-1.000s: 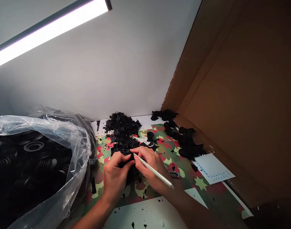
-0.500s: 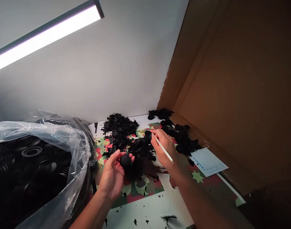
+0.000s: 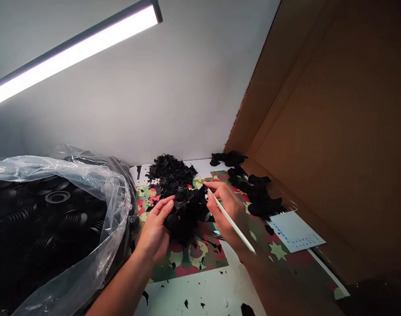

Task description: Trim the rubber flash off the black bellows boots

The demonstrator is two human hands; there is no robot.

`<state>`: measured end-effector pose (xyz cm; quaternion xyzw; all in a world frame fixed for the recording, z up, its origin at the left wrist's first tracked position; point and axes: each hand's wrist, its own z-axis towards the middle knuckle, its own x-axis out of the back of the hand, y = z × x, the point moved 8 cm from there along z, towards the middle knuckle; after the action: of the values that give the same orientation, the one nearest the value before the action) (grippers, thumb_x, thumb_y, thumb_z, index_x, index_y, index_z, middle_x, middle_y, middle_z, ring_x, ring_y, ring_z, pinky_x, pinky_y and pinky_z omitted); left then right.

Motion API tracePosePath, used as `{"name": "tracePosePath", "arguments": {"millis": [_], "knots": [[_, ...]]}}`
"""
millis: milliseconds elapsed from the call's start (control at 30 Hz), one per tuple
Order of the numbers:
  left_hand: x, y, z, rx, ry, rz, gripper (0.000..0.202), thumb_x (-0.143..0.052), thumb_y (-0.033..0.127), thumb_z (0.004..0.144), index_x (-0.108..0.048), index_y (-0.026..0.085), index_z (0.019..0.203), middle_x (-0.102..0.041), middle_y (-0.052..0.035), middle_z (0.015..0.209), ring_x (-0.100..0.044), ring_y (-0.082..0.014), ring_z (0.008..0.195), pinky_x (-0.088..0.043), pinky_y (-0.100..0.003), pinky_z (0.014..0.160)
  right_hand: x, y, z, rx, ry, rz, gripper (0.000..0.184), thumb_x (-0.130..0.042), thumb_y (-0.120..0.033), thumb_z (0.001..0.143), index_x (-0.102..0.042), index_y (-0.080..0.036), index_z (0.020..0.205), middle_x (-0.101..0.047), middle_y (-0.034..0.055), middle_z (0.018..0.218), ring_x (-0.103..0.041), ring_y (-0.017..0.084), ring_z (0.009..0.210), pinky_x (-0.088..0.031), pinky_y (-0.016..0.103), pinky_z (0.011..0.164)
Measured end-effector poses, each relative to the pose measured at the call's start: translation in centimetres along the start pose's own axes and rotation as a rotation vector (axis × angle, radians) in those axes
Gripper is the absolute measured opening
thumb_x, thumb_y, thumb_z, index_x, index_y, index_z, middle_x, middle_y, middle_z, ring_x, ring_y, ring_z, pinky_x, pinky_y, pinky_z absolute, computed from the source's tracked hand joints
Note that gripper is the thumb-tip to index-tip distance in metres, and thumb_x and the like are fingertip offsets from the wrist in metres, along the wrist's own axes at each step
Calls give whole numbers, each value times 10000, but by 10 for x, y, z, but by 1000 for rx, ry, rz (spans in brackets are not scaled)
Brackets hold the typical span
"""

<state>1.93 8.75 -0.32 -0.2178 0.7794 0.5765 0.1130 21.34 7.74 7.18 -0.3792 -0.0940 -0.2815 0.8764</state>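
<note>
My left hand (image 3: 157,226) is closed at the near left of a dark heap, its thumb and forefinger at a black ribbed rubber part (image 3: 184,194). Black on black makes the exact grip hard to see. In my right hand (image 3: 228,210) lies a slim white stick-shaped tool (image 3: 235,226), held like a pen. Its upper end and my fingertips meet the right side of the black parts. A pile of black rubber scraps (image 3: 169,171) rises just beyond both hands.
On the left stands a clear plastic bag (image 3: 119,210) full of black ribbed parts (image 3: 52,215). More black pieces (image 3: 258,193) lie along the cardboard wall (image 3: 335,131). A white printed card (image 3: 297,230) rests on the camouflage-patterned sheet (image 3: 200,259). A tube light (image 3: 88,48) hangs above.
The view has shifted slightly. My left hand has moved from a round black piece at its fingertips to the ribbed part, closer to my right hand. The white tool stays in my right hand.
</note>
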Motion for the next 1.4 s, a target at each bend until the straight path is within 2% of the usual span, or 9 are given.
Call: {"name": "tracePosePath", "arguments": {"millis": [100, 167, 367, 500, 600, 800, 1033, 1233, 1400], "knots": [[3, 17, 0, -217, 33, 140, 413, -908, 386, 612, -764, 197, 950, -773, -45, 920, -721, -205, 839, -558, -298, 754, -14, 5, 1, -73, -212, 5, 196, -507, -172, 926, -509, -251, 747, -712, 28, 850, -665, 197, 749, -516, 312, 677], [2, 22, -1, -303, 19, 241, 402, -900, 362, 631, -763, 197, 971, -758, -58, 986, -714, -215, 904, -552, -307, 803, -16, 3, 1, -113, -253, 78, 239, -519, -175, 914, -463, -248, 694, -706, 28, 850, -670, 197, 777, -525, 312, 705], [0, 28, -3, -419, 33, 380, 419, -904, 315, 605, -744, 193, 972, -708, -59, 1007, -668, -212, 943, -528, -305, 850, -17, -21, -3, -64, -214, 289, 232, -531, -183, 942, -473, -247, 726, -750, 60, 1009, -712, 215, 951, -559, 348, 842], [-5, 29, -7, -445, 15, 344, 323, -861, 382, 692, -737, 203, 931, -669, -43, 993, -673, -207, 946, -529, -305, 860, -9, -26, -7, 41, -39, 148, 200, -532, -151, 935, -492, -250, 767, -726, 102, 1156, -690, 228, 975, -555, 401, 885], [-5, 30, -10, -475, 48, 331, 290, -858, 413, 699, -750, 201, 865, -629, -43, 1043, -666, -201, 972, -518, -293, 881, -7, -32, -11, 146, 48, 78, 184, -527, -140, 911, -516, -258, 771, -746, 96, 1114, -673, 246, 933, -549, 441, 873], [-7, 38, -17, -619, 55, 449, 203, -874, 334, 673, -772, 211, 798, -581, -49, 1057, -606, -230, 1076, -471, -304, 945, -27, -32, -14, 141, -68, 130, 183, -520, -164, 921, -512, -260, 765, -776, 75, 1054, -665, 242, 911, -536, 448, 884], [-7, 43, -21, -701, 56, 576, 129, -852, 306, 701, -777, 234, 777, -561, -50, 1045, -575, -238, 1076, -448, -304, 902, -28, -36, -10, 95, -196, 127, 190, -534, -135, 933, -504, -251, 786, -781, 62, 1058, -688, 226, 944, -508, 418, 873], [-11, 46, -24, -756, 46, 633, 89, -824, 298, 730, -766, 237, 758, -569, -52, 1020, -590, -239, 1042, -471, -316, 893, -30, -38, -12, 99, -202, 108, 182, -524, -137, 949, -512, -252, 809, -775, 50, 1034, -690, 219, 914, -487, 401, 844], [-15, 47, -29, -781, 54, 655, 143, -819, 313, 737, -723, 216, 695, -582, -68, 1029, -601, -237, 1027, -494, -302, 852, -39, -33, -17, 103, -179, -29, 172, -443, -110, 977, -570, -225, 962, -723, 71, 952, -663, 229, 888, -464, 380, 839]]}}
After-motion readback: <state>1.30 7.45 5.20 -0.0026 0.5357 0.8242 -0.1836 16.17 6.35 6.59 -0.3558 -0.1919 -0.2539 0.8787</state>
